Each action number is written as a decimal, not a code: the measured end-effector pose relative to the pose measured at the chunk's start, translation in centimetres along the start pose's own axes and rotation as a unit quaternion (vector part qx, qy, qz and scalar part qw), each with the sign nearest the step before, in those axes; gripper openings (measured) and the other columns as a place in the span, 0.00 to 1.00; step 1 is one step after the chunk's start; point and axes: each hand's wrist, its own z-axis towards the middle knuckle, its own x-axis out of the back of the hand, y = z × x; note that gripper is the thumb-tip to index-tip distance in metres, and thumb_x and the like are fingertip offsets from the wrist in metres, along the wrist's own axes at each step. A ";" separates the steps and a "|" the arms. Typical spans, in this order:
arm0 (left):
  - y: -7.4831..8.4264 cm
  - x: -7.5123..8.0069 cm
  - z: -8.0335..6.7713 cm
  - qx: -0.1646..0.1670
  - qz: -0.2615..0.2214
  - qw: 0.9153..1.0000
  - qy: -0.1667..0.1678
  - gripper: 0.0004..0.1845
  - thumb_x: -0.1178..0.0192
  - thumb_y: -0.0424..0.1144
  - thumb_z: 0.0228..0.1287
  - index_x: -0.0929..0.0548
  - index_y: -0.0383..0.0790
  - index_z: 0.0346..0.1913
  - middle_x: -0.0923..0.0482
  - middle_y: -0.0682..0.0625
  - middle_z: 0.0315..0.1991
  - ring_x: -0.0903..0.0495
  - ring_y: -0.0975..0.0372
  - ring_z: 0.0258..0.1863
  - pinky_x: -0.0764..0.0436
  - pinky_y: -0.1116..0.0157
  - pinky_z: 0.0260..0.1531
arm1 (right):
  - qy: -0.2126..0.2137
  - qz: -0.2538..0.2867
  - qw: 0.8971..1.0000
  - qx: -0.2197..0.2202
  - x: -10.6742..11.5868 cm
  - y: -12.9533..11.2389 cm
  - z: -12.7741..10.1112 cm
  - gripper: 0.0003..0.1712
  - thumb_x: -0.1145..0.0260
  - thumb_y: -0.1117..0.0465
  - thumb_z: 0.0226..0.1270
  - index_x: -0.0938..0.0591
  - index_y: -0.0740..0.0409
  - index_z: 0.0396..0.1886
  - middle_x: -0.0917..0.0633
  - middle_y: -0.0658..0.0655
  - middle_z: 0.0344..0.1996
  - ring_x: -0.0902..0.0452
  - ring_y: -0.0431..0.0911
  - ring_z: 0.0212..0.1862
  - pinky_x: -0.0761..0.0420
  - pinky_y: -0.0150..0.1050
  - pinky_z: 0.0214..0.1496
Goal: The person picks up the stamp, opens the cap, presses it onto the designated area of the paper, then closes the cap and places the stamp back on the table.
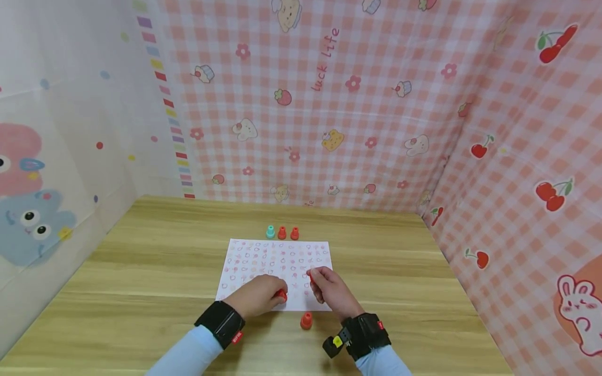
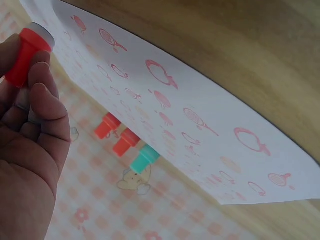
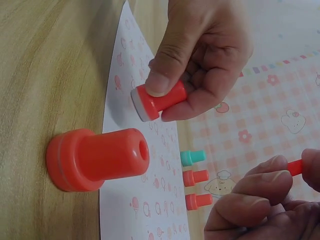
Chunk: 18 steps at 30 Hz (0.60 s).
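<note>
My left hand (image 1: 260, 295) pinches a red stamp (image 3: 172, 97) between thumb and fingers, just over the printed sheet. Its pale grey stamping face (image 2: 42, 34) is bare and tilted away from the palm. Off to the right, my right hand (image 1: 333, 290) pinches a small red piece (image 3: 295, 167), mostly hidden by the fingers; I cannot tell what it is. Beneath both hands lies a white paper sheet (image 1: 249, 261) covered in rows of red and pale orange prints, such as rackets and round outlines. Another red stamp (image 1: 306, 320) stands upright at the sheet's near edge, between the wrists.
Beyond the sheet's far edge a teal stamp (image 1: 270, 232) and two red stamps, one in the middle (image 1: 282, 233) and one at the right (image 1: 294, 233), stand in a row. The wooden table (image 1: 400, 261) meets patterned cloth walls (image 1: 301, 120) at the back and sides.
</note>
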 end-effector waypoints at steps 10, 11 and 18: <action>0.1 -0.8 0.6 -0.009 0.032 0.999 -0.024 0.04 0.32 0.36 0.62 0.17 0.44 0.32 0.28 0.61 0.23 0.31 0.66 0.25 0.27 0.67 0.33 | -0.003 0.005 1.000 0.003 0.2 0.1 0.1 0.20 0.48 0.51 0.80 0.26 0.65 0.52 0.28 0.54 0.30 0.33 0.45 0.31 0.33 0.35 0.34; 0.1 -0.8 0.7 -0.009 0.035 0.999 -0.025 0.04 0.32 0.36 0.62 0.17 0.44 0.32 0.28 0.61 0.23 0.31 0.66 0.25 0.28 0.67 0.33 | -0.002 0.006 1.000 0.004 0.2 0.1 0.1 0.20 0.48 0.51 0.80 0.26 0.65 0.52 0.28 0.53 0.30 0.33 0.44 0.31 0.33 0.35 0.34; 0.4 -1.2 1.0 -0.003 0.062 0.997 -0.035 0.04 0.32 0.36 0.62 0.18 0.44 0.32 0.31 0.60 0.21 0.32 0.65 0.24 0.29 0.66 0.32 | 0.001 0.008 1.000 0.003 0.3 0.1 -0.2 0.20 0.48 0.51 0.80 0.26 0.65 0.53 0.28 0.53 0.30 0.33 0.45 0.31 0.33 0.36 0.35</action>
